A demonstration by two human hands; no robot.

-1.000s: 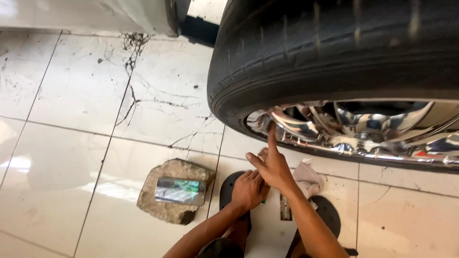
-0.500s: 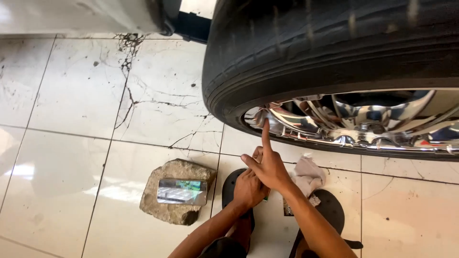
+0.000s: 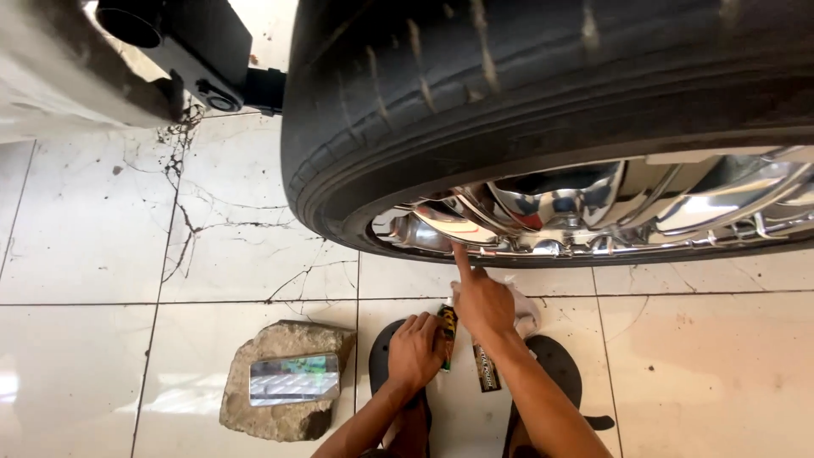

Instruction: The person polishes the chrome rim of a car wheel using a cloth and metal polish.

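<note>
Fingers of the left hand (image 3: pixel 415 349) are closed around a small dark tube (image 3: pixel 446 332) with yellow marks, which stands almost upright in the grip, above the white floor tiles (image 3: pixel 93 356). The right hand (image 3: pixel 483 301) holds a crumpled white cloth (image 3: pixel 524 312) against its palm with the curled fingers, while the index finger (image 3: pixel 462 259) is stretched up and touches the lower edge of the chrome rim (image 3: pixel 593 208). The rim sits inside a big black tyre (image 3: pixel 509 93) that fills the top of the view. Just under the hands are two black sandals (image 3: pixel 555 365), and between them lies a small flat dark packet (image 3: pixel 485 369). Left of the left hand, near it but apart, a rough stone (image 3: pixel 284 403) lies on the tiles with a shiny rectangular piece (image 3: pixel 292 379) on top. The tiles near the tyre are cracked.
</note>
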